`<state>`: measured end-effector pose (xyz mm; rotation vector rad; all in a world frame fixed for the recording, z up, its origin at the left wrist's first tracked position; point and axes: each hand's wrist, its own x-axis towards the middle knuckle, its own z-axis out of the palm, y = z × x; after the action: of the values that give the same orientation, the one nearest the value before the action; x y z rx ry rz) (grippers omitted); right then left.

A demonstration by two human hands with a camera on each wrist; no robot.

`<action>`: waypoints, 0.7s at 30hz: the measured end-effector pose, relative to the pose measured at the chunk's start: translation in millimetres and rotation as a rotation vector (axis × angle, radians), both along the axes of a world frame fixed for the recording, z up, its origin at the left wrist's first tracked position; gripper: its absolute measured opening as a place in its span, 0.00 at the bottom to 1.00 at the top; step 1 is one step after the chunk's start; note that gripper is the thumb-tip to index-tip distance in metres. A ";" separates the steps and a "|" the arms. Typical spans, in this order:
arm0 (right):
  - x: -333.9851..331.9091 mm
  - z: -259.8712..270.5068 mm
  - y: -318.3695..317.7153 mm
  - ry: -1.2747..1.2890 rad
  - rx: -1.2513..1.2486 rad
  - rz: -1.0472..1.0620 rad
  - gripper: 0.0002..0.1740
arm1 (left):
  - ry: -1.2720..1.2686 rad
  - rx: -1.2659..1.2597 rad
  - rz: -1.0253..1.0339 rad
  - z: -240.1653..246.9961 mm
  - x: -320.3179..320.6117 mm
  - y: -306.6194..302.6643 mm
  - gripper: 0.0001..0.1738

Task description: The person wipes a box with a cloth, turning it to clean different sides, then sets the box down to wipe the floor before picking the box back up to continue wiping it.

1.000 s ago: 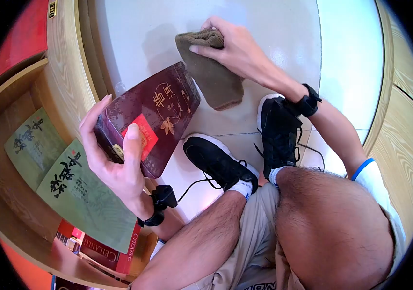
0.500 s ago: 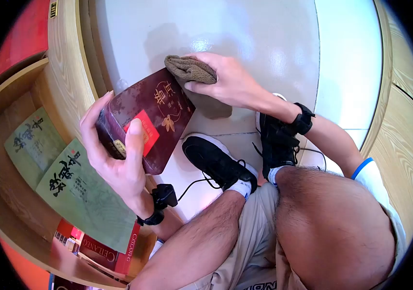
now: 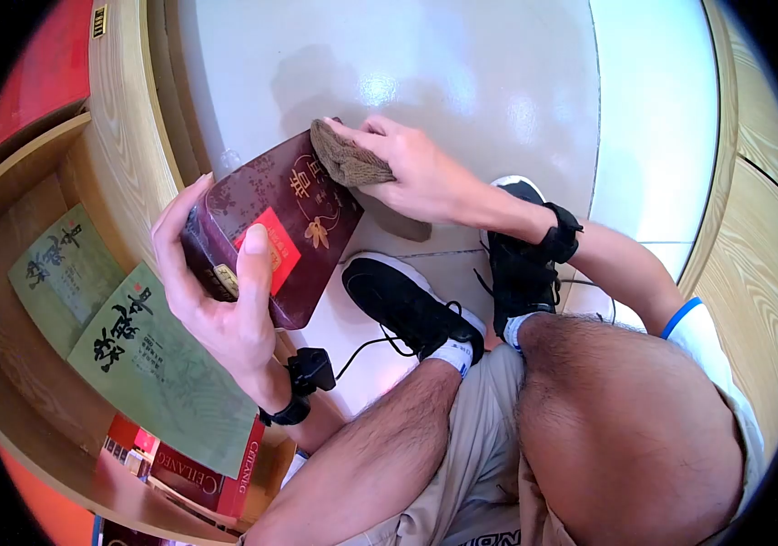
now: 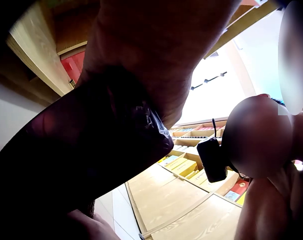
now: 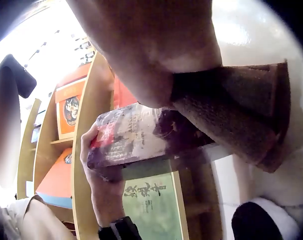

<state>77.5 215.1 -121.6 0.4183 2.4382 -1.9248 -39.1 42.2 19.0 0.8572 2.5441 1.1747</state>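
Note:
A dark maroon box (image 3: 289,209) with gold lettering and a red label is tilted above the floor. My left hand (image 3: 225,300) grips its near left end, the thumb lying on the front beside the label and the fingers behind the far edge. My right hand (image 3: 421,173) holds a folded brown cloth (image 3: 352,155) against the box's upper right corner, and the rest of the cloth hangs below. In the right wrist view the cloth (image 5: 231,110) spreads beyond the box's end, whose top (image 5: 141,130) looks smeared and shiny. The left wrist view shows the box's dark underside (image 4: 81,145).
To the left a wooden shelf (image 3: 43,173) holds two green packages (image 3: 170,373) and a red box (image 3: 193,478). Black shoes (image 3: 407,305) stand on the white tiled floor (image 3: 480,73) under the hands. A wooden cabinet (image 3: 762,237) runs along the right.
The right hand has come down and left with the cloth, from beside the box onto its upper right corner. The left hand keeps its grip, and the box has barely shifted.

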 end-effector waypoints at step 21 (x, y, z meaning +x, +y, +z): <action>17.9 8.8 -6.3 0.027 0.052 0.085 0.44 | -0.019 0.011 0.020 -0.3 -0.2 -1.4 0.26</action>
<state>95.5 208.8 -112.8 0.2869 2.4838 -1.8494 -39.3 40.7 18.7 0.8204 2.5394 1.1977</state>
